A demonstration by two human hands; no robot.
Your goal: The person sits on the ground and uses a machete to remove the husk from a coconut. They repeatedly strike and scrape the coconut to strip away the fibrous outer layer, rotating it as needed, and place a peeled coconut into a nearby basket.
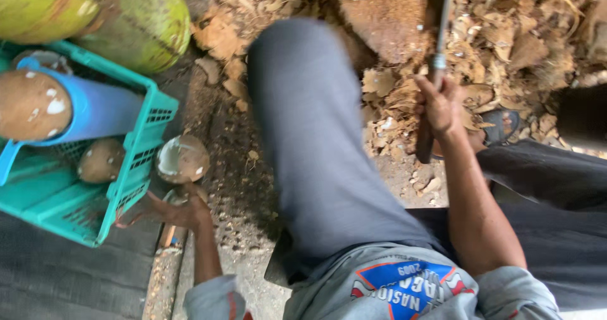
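My right hand [437, 105] grips the handle of a long cleaver [435, 54], blade pointing up over a heap of husk scraps. My left hand [180, 209] reaches down by the corner of a teal plastic crate [136, 168], fingers spread, just below a peeled brown coconut [182, 158] with a white patch. Whether the fingers touch that coconut I cannot tell. Another peeled coconut [101, 160] lies inside the crate. My grey-trousered leg [316, 137] stretches between the two hands.
Green unhusked coconuts [136, 23] lie at the top left. A blue cup [95, 108] holding a brown coconut [28, 105] rests on the crate. Dry husk pieces [525, 29] cover the ground at the top right; a sandalled foot [502, 125] shows there.
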